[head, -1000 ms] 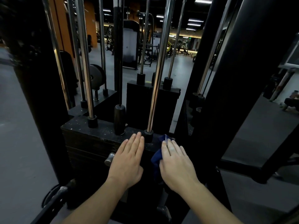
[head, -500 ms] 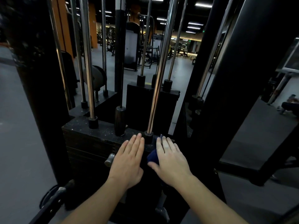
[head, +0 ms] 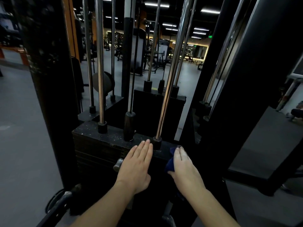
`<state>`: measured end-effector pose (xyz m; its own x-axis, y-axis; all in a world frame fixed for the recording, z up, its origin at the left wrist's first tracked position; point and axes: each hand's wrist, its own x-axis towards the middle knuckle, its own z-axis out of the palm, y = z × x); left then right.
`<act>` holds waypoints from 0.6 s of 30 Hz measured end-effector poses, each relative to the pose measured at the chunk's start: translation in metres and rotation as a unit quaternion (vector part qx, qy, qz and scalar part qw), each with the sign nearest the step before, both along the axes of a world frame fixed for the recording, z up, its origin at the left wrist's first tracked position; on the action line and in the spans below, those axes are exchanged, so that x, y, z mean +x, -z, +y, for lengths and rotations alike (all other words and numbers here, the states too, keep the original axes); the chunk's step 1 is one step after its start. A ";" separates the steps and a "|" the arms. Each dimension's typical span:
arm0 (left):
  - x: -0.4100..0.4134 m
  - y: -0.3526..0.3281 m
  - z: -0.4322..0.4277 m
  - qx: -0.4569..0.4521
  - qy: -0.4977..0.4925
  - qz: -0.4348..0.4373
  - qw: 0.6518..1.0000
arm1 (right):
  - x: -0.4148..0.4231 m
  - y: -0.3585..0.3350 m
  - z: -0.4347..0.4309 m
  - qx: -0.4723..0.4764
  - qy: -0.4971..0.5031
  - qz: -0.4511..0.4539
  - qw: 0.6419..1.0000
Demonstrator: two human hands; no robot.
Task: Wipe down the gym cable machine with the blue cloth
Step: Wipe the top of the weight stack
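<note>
Seen from the head, the left hand (head: 136,163) lies flat with straight fingers on the front edge of the black weight stack (head: 113,138). Its fingertips are just beside the foot of a shiny rod (head: 166,102) that goes up from the stack. The right hand (head: 185,167) is flat too, with its fingers straight, and it presses the blue cloth (head: 170,163) down on the right end of the stack top, where the cloth pokes out by the thumb. A small metal pin (head: 118,164) sticks out of the stack front, just left of the left hand.

Two hands (head: 136,166) (head: 186,167), one blue cloth (head: 170,162), one metal knob (head: 118,164)
</note>
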<state>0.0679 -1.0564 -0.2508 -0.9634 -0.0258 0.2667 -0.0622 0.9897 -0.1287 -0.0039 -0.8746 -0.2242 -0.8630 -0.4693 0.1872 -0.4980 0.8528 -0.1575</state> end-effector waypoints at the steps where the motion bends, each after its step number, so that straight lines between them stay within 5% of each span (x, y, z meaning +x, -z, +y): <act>1: 0.000 0.000 -0.001 0.000 -0.001 -0.002 1.000 | 0.004 0.001 0.004 -0.004 0.009 0.007 1.000; 10: 0.020 -0.007 -0.009 -0.021 -0.011 -0.031 0.999 | 0.039 -0.007 -0.031 0.070 -0.088 0.091 0.989; 18: 0.116 -0.024 -0.037 -0.028 -0.078 -0.038 0.996 | 0.078 -0.003 -0.083 -0.016 -0.181 0.086 0.979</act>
<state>0.1839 -1.0935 -0.2269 -0.9664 -0.1634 0.1985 -0.2020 0.9602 -0.1927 0.0738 -0.9571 -0.2207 -0.5947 -0.7309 0.3348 -0.7887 0.6110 -0.0672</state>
